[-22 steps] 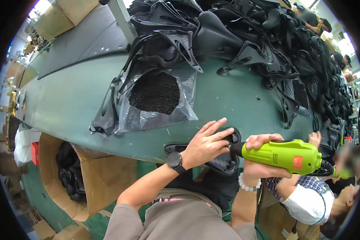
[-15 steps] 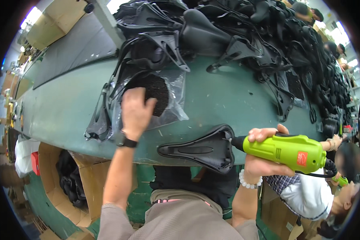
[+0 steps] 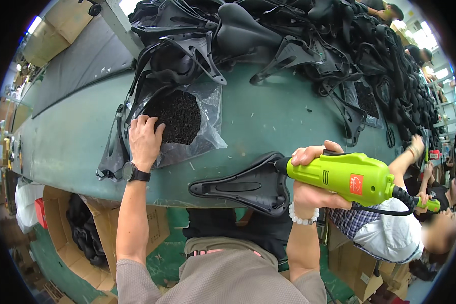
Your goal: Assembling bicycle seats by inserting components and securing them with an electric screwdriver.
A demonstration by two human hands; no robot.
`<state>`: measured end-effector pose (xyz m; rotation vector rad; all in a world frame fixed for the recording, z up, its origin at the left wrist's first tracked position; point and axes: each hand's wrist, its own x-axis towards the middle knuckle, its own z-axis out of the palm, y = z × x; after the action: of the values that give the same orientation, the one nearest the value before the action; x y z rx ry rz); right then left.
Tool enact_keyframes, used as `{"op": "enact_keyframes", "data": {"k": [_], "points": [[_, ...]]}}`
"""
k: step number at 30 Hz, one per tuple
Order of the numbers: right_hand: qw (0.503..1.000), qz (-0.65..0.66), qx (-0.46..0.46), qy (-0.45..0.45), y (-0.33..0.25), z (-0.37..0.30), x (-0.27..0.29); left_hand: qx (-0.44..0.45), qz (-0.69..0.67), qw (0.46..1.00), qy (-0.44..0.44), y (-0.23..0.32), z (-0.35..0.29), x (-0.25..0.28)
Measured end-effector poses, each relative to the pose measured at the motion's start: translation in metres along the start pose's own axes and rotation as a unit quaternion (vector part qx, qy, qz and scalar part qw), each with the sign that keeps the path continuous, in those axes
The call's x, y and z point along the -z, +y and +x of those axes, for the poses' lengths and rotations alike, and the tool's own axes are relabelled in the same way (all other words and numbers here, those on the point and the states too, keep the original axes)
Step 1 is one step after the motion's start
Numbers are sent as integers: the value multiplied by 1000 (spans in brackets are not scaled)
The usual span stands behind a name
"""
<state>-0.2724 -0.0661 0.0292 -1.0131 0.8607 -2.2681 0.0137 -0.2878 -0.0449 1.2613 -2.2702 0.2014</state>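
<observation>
My right hand (image 3: pixel 309 177) is wrapped round a lime-green electric screwdriver (image 3: pixel 347 175) with a black nose and cord. Its nose reaches the wide end of a black bicycle saddle (image 3: pixel 238 186), which lies underside up near the table's front edge; the driver's tip is hard to make out. My left hand (image 3: pixel 146 139) lies at the left edge of a clear plastic bag (image 3: pixel 212 119), its thumb apart from the bent fingers. Spread on the bag is a heap of small black screws (image 3: pixel 180 114). Beside that hand is a black plastic saddle frame (image 3: pixel 114 147).
Black saddles and frames (image 3: pixel 248 33) are piled along the back of the green table (image 3: pixel 66 147). A second bag of small black parts (image 3: pixel 366 99) lies at the right. Below left stands a cardboard box (image 3: pixel 106 223) with black items. A co-worker (image 3: pixel 385 233) is at the right.
My left hand has moved left from over the heap of screws to its edge. The driver stays at the saddle in my right hand. The whole view has shifted a little.
</observation>
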Motion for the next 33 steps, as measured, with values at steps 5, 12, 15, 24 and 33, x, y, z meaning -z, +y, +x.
{"op": "enact_keyframes", "data": {"k": [5,12,15,24,33], "points": [[1000,-15,8,-5,5,0,-1,0,-20,1000,-16,1,3,1],[1000,-12,-9,-6,4,-1,-6,-177,-337,924,-42,120,-9,37],[1000,6,-18,11,7,-1,-9,-305,-389,859,-130,181,-42,27],[996,9,-27,-79,6,-6,-12,-309,-353,859,-205,201,-53,19],[998,-7,-28,-62,-31,-14,-11,-195,-428,872,-134,199,-59,22]]}}
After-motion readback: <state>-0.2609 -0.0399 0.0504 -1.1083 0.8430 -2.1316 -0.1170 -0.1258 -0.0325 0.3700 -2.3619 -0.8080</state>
